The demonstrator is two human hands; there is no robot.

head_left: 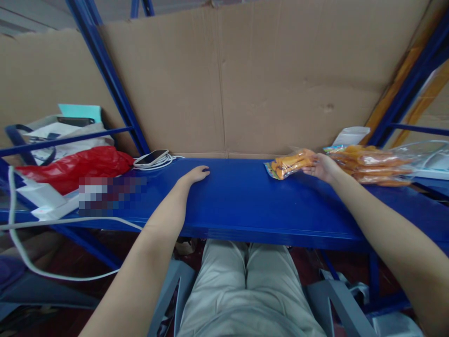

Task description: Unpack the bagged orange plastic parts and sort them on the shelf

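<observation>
In the head view my right hand [326, 167] grips the right end of a clear plastic packet [289, 164] with orange contents and a printed coloured card at its left end. What the orange pieces are, I cannot make out. The packet is tilted, close over the blue table [238, 201]. Just right of this hand lies a stack of similar orange packets [377, 164]. My left hand [199, 174] rests on the tabletop left of centre, holding nothing, with its fingers loosely extended to the right.
A phone [151, 158] lies on a coiled white cable at the back left. Further left are a red plastic bag [84, 164], a cloth bag [66, 135] and a white power strip [58, 208]. A cardboard sheet [266, 84] walls the back between blue posts [115, 89].
</observation>
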